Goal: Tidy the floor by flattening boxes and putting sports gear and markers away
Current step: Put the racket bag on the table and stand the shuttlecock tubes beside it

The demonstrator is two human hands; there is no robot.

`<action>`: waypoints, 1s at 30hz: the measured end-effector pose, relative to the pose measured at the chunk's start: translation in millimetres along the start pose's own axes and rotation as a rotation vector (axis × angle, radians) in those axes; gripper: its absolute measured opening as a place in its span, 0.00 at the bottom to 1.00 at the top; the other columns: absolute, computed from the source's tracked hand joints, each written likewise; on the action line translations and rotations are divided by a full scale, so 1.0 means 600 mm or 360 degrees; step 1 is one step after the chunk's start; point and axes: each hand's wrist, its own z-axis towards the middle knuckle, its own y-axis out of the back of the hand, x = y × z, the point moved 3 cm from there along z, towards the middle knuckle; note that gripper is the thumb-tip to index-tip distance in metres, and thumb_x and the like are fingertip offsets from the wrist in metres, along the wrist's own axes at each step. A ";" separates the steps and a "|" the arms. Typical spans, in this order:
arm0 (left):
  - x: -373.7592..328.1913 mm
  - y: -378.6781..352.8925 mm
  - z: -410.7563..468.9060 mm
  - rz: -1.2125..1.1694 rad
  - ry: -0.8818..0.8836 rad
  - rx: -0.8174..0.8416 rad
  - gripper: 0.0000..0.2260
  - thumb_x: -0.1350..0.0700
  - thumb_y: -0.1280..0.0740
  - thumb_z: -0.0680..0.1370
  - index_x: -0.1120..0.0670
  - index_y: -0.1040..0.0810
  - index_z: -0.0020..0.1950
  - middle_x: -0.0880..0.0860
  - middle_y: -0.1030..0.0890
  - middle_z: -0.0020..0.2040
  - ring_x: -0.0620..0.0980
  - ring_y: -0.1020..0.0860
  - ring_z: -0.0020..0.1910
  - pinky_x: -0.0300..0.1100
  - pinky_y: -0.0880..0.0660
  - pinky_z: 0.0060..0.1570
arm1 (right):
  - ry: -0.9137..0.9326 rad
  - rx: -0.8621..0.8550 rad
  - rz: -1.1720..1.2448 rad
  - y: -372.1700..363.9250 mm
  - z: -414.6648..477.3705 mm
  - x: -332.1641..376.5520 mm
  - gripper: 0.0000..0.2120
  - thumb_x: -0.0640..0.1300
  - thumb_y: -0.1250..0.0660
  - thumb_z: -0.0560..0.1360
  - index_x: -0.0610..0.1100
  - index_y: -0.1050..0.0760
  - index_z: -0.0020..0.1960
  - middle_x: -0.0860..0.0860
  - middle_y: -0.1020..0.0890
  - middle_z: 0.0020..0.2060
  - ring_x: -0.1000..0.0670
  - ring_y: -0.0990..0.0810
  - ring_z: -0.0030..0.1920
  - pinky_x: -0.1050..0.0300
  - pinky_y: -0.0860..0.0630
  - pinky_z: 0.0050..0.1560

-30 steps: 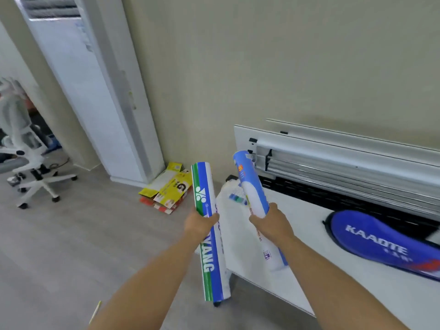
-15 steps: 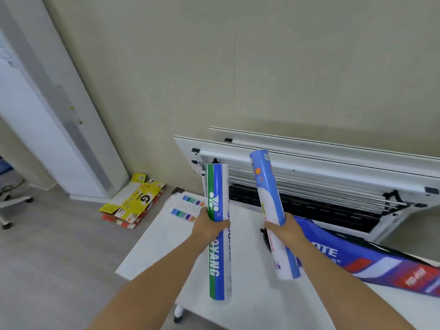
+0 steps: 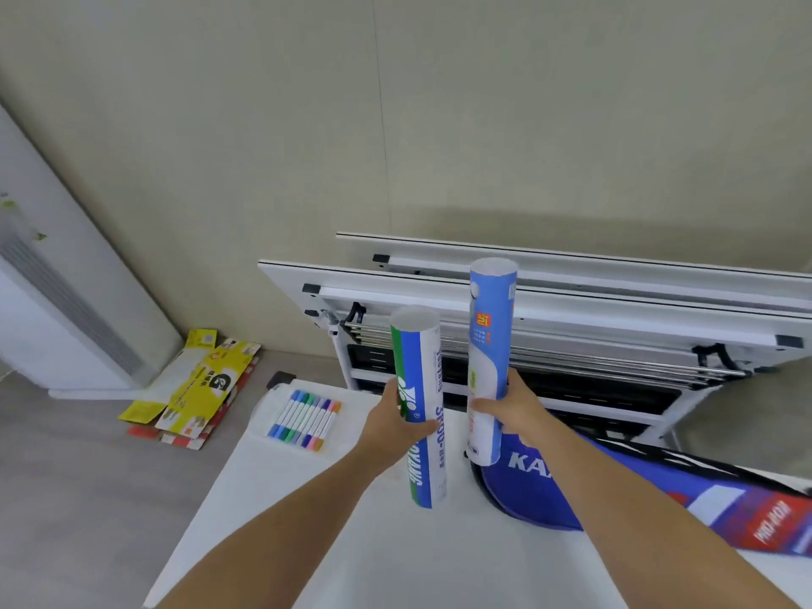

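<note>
Your left hand [image 3: 395, 426] wraps round the green-and-blue shuttlecock tube [image 3: 419, 389] at mid-length, just left of the blue racket bag [image 3: 571, 490]. Your right hand [image 3: 509, 404] curls round the blue-and-white shuttlecock tube [image 3: 490, 336], upright above the bag's rounded end. Both tubes hang over the white counter [image 3: 307, 498] that the bag lies on. They look like light, thin-walled cardboard: stiff lengthwise, easily dented, smooth enough to slip. Grip mid-length, gently. A set of markers [image 3: 305, 419] lies farther left of the bag, with flattened boxes [image 3: 197, 389] on the floor beyond.

Glossy printed cardboard tubes [image 3: 417, 402], smooth white tabletop [image 3: 307, 520], shiny fabric racket bag [image 3: 659, 498]
</note>
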 end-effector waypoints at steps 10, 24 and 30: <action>0.037 -0.034 0.074 0.0061 -0.0004 0.0229 0.28 0.54 0.21 0.69 0.37 0.34 0.58 0.31 0.25 0.52 0.28 0.25 0.49 0.26 0.25 0.37 | 0.0032 -0.0008 -0.0242 -0.031 0.111 -0.054 0.32 0.45 0.22 0.64 0.58 0.31 0.64 0.60 0.20 0.53 0.56 0.21 0.54 0.59 0.25 0.50; 0.089 -0.066 0.085 0.0079 0.0064 0.0263 0.32 0.52 0.20 0.68 0.34 0.34 0.62 0.31 0.24 0.56 0.30 0.24 0.55 0.30 0.25 0.53 | 0.0034 0.0143 -0.0350 -0.044 0.172 -0.126 0.30 0.48 0.21 0.64 0.56 0.28 0.62 0.59 0.19 0.54 0.56 0.21 0.54 0.57 0.22 0.49; 0.082 -0.091 0.083 0.0106 -0.0014 0.0317 0.32 0.52 0.20 0.68 0.40 0.32 0.66 0.36 0.23 0.61 0.41 0.23 0.61 0.33 0.25 0.59 | 0.0101 0.0179 -0.0455 -0.048 0.193 -0.159 0.25 0.56 0.23 0.65 0.60 0.28 0.58 0.60 0.18 0.48 0.55 0.19 0.51 0.49 0.18 0.48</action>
